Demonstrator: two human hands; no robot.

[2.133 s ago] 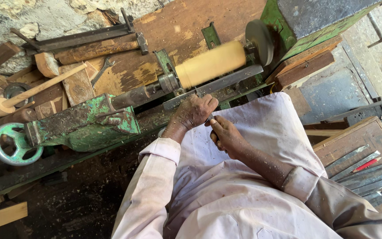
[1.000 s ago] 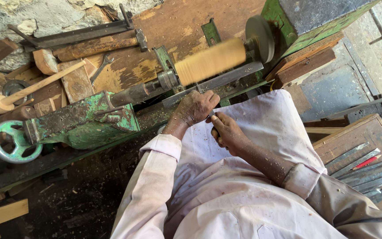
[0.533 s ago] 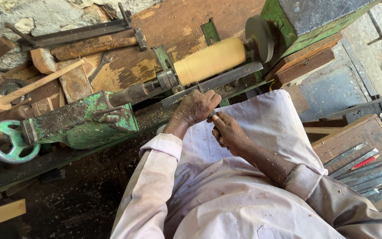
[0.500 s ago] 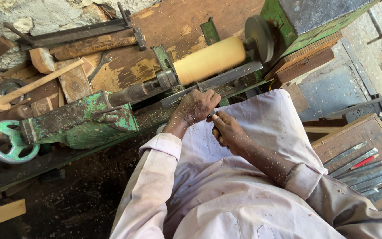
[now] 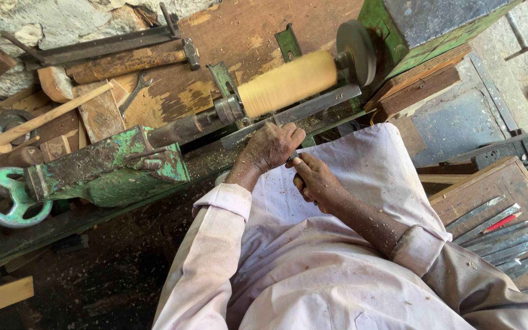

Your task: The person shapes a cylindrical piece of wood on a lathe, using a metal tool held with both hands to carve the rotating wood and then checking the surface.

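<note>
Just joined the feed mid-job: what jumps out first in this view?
The pale yellow wooden cylinder, blurred, sits between the green lathe's ends at top centre. Just below it the left hand rests over the long grey metal tool rest, and the right hand behind it grips a tool handle, mostly hidden. At far left is a green iron handwheel; at lower right, a row of grey metal chisels lies on a wooden box.

A woodturning workshop: a green lathe [image 5: 108,174] with a handwheel [image 5: 7,198] spins a pale wooden cylinder [image 5: 288,82] against a tool rest [image 5: 294,115]. Chisels [image 5: 499,235] lie in a wooden tray, a mallet [image 5: 32,122] and spanner [image 5: 132,91] on the worn worktop [image 5: 233,36], sawdust everywhere.
</note>
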